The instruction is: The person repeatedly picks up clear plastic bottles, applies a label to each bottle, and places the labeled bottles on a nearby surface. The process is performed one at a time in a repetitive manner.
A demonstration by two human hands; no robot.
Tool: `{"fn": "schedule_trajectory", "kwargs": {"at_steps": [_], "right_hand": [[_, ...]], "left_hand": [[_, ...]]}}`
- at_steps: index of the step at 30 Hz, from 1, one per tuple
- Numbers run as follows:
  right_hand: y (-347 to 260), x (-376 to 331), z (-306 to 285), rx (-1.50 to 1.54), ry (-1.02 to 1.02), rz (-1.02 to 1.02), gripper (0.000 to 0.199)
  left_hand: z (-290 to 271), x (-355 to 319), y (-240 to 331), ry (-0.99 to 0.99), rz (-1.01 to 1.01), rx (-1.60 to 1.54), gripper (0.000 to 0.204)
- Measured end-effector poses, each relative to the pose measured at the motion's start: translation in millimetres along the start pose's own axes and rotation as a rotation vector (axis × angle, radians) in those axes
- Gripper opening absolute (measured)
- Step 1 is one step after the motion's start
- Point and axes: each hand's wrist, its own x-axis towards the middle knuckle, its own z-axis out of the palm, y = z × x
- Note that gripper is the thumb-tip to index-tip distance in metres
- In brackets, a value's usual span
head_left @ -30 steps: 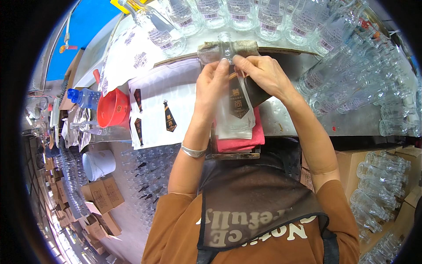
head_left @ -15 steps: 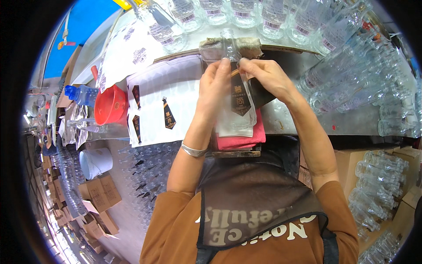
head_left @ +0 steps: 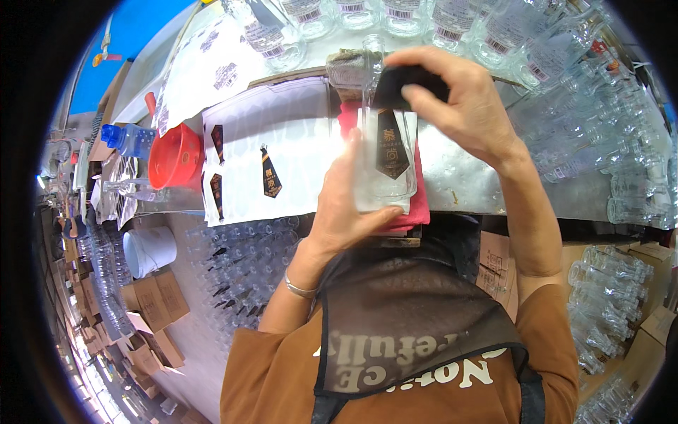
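A clear glass bottle (head_left: 387,189) lies in front of me with its neck pointing away. On its face is a black tie-shaped decal (head_left: 392,148) with gold marks. My left hand (head_left: 342,205) cups the bottle's near left side, its thumb along the base and its fingers blurred. In my right hand (head_left: 462,102) is a black flat pad (head_left: 409,83), gripped between thumb and fingers over the bottle's shoulder, at the decal's upper end. Under the bottle are white and red cloths (head_left: 422,191). The neck lies beside a rolled grey cloth (head_left: 346,71).
To the left lies a white decal sheet (head_left: 296,127) with several tie-shaped decals, beside a red tub (head_left: 175,161) and a blue-capped bottle (head_left: 131,141). Labelled glass bottles (head_left: 402,18) line the back; many more stand at right. Cartons (head_left: 159,304) and a white bucket (head_left: 150,251) are lower left.
My left hand has moved from the bottle's neck down to its lower side. My right hand has let go of the decal area and taken up the black pad, now over the bottle.
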Motion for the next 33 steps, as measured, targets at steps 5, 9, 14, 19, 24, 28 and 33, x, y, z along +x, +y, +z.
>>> {"fn": "schedule_trajectory", "kwargs": {"at_steps": [5,9,14,19,24,28,33], "right_hand": [[2.2,16.8,11.8,-0.424,0.168,-0.434,0.030],[-25.8,-34.4,32.9,-0.259,-0.170,-0.412,0.035],[-10.6,-17.6,26.6,-0.321,0.006,-0.274,0.021],[-12.6,-38.4,27.4,-0.210,-0.093,-0.394,0.029],[-1.5,-32.0,20.3,-0.197,0.056,-0.271,0.026],[14.6,-31.7,12.9,-0.047,0.111,-0.160,0.029],[-13.4,-99.9,23.0,0.060,-0.107,-0.211,0.035]], "left_hand": [[8.5,-1.6,3.4,0.040,-0.051,-0.002,0.120],[14.8,-0.1,-4.5,0.114,0.002,-0.088,0.111],[9.3,-3.3,1.4,0.078,0.003,0.075,0.123],[9.6,1.2,-1.8,0.112,0.051,0.005,0.114],[10.3,-2.5,-3.2,0.074,-0.047,-0.042,0.114],[8.3,-2.1,-3.5,0.047,-0.088,-0.130,0.114],[6.1,-4.5,-5.7,0.043,-0.067,-0.082,0.110]]}}
